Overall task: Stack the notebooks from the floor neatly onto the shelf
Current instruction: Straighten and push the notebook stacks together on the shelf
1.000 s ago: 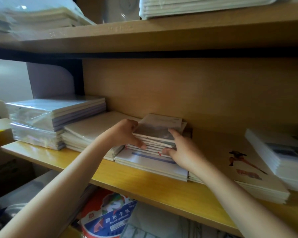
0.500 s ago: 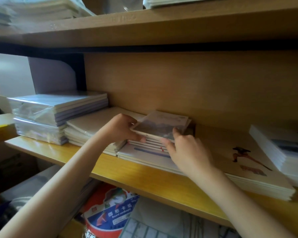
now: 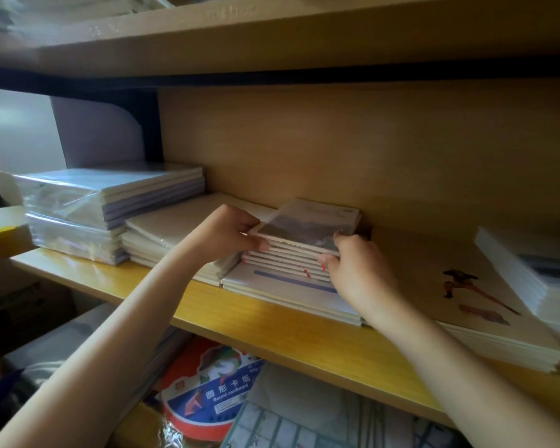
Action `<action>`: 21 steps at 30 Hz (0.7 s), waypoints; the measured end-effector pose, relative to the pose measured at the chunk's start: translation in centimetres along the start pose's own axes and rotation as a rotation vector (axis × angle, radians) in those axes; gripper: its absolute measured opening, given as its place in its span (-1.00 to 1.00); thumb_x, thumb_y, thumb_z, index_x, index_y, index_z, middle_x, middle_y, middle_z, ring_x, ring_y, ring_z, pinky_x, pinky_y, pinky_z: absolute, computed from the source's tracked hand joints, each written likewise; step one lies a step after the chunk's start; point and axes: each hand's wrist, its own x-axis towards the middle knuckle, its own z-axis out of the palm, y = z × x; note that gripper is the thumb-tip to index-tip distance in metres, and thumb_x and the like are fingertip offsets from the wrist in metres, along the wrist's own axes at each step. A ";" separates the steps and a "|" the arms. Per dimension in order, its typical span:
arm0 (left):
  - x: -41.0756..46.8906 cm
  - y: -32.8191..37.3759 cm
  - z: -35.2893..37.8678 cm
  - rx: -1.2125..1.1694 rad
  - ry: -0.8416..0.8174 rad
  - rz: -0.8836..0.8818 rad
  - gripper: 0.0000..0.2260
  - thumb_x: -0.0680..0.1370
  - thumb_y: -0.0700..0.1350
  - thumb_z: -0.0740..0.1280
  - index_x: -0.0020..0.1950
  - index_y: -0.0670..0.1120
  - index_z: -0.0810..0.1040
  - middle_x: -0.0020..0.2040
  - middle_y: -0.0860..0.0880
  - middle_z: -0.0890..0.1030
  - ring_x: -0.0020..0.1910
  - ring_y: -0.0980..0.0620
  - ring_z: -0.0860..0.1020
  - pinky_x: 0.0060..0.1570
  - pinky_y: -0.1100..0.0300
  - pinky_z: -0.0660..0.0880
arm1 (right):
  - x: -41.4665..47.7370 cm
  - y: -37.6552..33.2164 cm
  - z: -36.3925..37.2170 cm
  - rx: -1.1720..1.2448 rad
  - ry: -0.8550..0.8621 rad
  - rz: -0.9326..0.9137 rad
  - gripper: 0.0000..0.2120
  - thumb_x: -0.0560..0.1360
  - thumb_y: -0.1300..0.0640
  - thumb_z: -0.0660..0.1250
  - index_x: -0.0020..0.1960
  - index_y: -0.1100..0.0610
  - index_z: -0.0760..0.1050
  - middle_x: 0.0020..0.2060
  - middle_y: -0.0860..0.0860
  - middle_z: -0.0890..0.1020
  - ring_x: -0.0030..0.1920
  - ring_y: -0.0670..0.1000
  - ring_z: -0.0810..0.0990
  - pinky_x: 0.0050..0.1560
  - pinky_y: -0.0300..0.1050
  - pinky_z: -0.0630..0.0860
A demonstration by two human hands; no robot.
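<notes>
A person's two bare hands are closing on a small stack of notebooks (image 3: 288, 258) on the middle board of a wooden shelf (image 3: 272, 328). The left hand (image 3: 222, 236) is gripping the stack's left edge, its fingers curling over the top notebook (image 3: 307, 224), a dark-covered one, while the thumb is pressing against the near edges below. The right hand (image 3: 359, 273) is pinching the stack's near right corner, thumb lying on the near edges and fingers bending round the right side. The top notebook is sitting slightly askew, jutting out over the ones under it.

The small stack is resting on a wider pile of white notebooks (image 3: 272, 286) with a blue stripe across the cover, lying flat near the shelf's front edge. Just left of it, a cream-coloured pile (image 3: 172, 227) is sitting wrapped in clear film, and farther left two taller plastic-wrapped bundles (image 3: 104, 202) are standing one on the other. To the right, a broad pile bearing a printed figure (image 3: 459, 286) is lying flat just beside the right hand, and a white pile (image 3: 530, 279) is overlapping its far right side.

Above, an upper board (image 3: 272, 37) is carrying more wrapped stock, blurred at the frame's top. Below the shelf, a round red and blue packet of cardboard (image 3: 207, 396) is showing between the forearms.
</notes>
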 end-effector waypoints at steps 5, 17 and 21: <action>0.0 0.3 -0.5 -0.035 0.033 -0.166 -0.73 0.41 0.01 0.45 -0.07 -0.18 0.67 -0.12 -0.18 0.68 -0.12 -0.10 0.64 0.04 0.01 0.55 | 0.0 -0.1 -0.2 0.171 -0.151 0.060 -0.47 0.61 0.15 0.17 0.53 0.07 0.08 0.33 0.10 0.42 -0.01 0.02 0.56 -0.16 -0.20 0.52; 2.3 2.2 1.5 -0.001 0.043 -0.296 -0.68 0.63 0.00 0.13 0.23 -0.14 0.52 0.18 -0.14 0.57 0.17 -0.12 0.51 0.17 0.09 0.36 | 5.6 0.0 2.2 0.993 -0.135 0.600 -0.85 0.55 0.02 0.15 0.05 0.06 0.38 -0.11 0.09 0.58 -0.28 0.05 0.52 -0.44 -0.23 0.39; 2.4 1.8 2.0 -0.048 -0.046 -0.270 -0.69 0.65 -0.04 0.06 0.07 -0.12 0.58 0.04 -0.16 0.64 0.05 -0.13 0.58 0.15 0.04 0.42 | 6.5 0.6 3.0 0.983 -0.112 0.599 -0.88 0.58 0.09 0.12 0.01 0.10 0.40 -0.33 0.02 0.44 -0.44 0.00 0.41 -0.56 -0.28 0.30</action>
